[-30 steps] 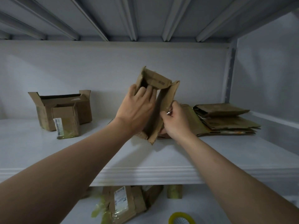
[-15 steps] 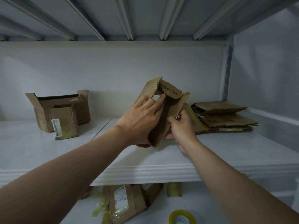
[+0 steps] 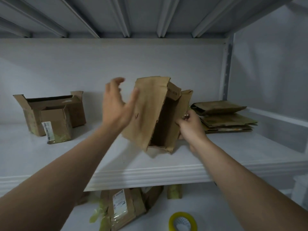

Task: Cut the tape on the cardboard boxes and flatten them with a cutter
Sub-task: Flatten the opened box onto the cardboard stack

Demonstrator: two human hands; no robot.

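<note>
White shelf (image 3: 150, 170) at chest height holds the box (image 3: 150, 114) mid-span, stood on end, its long axis roughly upright. From the head view, the left hand (image 3: 116, 105) hangs open with fingers spread, just left of the broad flap. The right hand (image 3: 190, 125) grips the box's right wall, so flattening probably means pressing rightward from the left.

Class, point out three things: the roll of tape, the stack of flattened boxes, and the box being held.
Roll of tape (image 3: 181, 214): head view, its yellow upper rim.
Stack of flattened boxes (image 3: 225, 120): head view, middle sheet's top face.
Held box (image 3: 146, 112): head view, its broad left face.
</note>
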